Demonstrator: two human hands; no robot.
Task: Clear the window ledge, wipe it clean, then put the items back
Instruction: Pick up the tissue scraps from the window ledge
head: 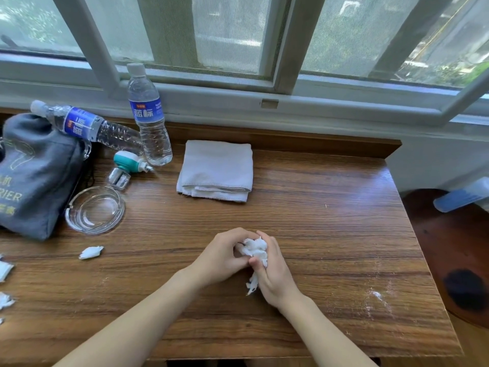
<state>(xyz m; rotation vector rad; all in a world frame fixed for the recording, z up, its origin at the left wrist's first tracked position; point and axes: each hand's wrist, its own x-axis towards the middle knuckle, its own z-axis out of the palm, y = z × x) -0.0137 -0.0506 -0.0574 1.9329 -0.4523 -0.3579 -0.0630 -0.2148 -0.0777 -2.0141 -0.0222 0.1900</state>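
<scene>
Both hands meet over the middle of the wooden ledge (317, 207). My left hand (219, 256) and my right hand (275, 274) are closed together on a crumpled white tissue (254, 249), with a shred hanging below. A folded white cloth (215, 169) lies flat beyond the hands. At the left stand an upright water bottle (149, 115), a second bottle (87, 125) lying tilted on a grey pouch (34, 173), a teal plug-in device (127, 162) and a clear glass ashtray (94, 210).
White paper scraps (91, 252) lie on the wood at the left, with more at the left edge (5, 271). White dust (375, 295) marks the right side. A dark round stool (455, 247) with a blue object (463, 196) stands to the right. The window frame (264, 102) runs behind.
</scene>
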